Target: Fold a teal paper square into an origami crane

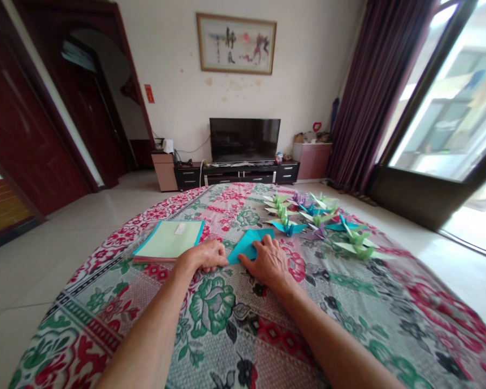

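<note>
A sheet of blue origami paper (247, 246), partly folded into a pointed shape, lies flat on the patterned tablecloth. My left hand (210, 255) is closed, its curled fingertips at the paper's left corner. Over the paper's right part rests my right hand (269, 262), thumb and fingers apart, pressing down and covering some of it. Left of my hands is a stack of square coloured paper (170, 239), light green on top with blue edges showing beneath and a small white label.
Several folded paper cranes in green, blue (288, 227) and purple stand at the table's back right, including a green crane (362, 248) nearest me. The round table's tablecloth (210, 346) is floral. Beyond it are a television (245, 140) on a low cabinet and a purple curtain (372, 92).
</note>
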Available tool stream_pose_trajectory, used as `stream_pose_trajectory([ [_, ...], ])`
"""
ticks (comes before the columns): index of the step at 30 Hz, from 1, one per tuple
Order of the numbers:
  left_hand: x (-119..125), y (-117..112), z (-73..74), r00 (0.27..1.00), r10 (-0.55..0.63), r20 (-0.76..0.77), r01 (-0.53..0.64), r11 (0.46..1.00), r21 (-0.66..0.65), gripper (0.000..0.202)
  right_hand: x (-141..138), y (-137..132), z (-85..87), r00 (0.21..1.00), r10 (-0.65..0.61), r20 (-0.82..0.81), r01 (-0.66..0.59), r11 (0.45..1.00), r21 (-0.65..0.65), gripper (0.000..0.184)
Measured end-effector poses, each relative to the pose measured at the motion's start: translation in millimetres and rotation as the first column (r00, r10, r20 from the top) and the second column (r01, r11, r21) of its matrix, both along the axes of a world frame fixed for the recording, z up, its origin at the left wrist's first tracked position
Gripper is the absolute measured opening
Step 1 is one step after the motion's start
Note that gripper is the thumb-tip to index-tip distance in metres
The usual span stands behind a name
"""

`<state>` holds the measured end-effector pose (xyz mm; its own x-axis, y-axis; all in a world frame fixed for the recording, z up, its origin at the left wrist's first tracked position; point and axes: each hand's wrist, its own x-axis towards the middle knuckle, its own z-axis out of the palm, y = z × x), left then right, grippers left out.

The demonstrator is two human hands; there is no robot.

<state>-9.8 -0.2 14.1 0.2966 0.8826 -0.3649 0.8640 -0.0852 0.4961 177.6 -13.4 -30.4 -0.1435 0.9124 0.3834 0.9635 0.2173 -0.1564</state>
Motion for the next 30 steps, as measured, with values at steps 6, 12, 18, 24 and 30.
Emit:
stream_pose_trajectory([
  [6, -6.5, 1.6, -2.5, 0.999, -0.025, 0.021, 0.025, 1.0, -0.014, 0.021, -0.2, -0.3, 1.9, 1.0, -0.004, 0.003, 0.004, 1.0, -0.004, 0.052],
  [12, -6.7, -0.2, 6.6, 1.0, -0.015, 0.002, 0.015, 0.999, -0.05, 0.033, -1.4, -2.1, 4.4, 1.0, -0.015, 0.005, 0.015, 1.0, 0.001, 0.052],
  [18, 15.5, 9.6, -4.6, 0.967, 0.018, 0.255, -0.084, 0.965, 0.25, 0.034, -0.4, -2.2, 3.5, 1.0, -0.003, -0.004, 0.003, 1.0, -0.004, 0.052],
  [24, 19.2, 14.7, -28.2, 0.961, -0.14, 0.239, 0.069, 0.957, 0.283, 0.035, -1.0, -2.9, 4.0, 1.0, -0.013, -0.003, 0.013, 1.0, 0.009, 0.05],
  [30, 23.9, 7.9, -19.3, 0.993, -0.119, 0.01, 0.105, 0.913, 0.395, 0.03, -1.4, -3.3, 3.6, 0.999, -0.022, -0.028, 0.022, 1.0, -0.006, 0.053],
])
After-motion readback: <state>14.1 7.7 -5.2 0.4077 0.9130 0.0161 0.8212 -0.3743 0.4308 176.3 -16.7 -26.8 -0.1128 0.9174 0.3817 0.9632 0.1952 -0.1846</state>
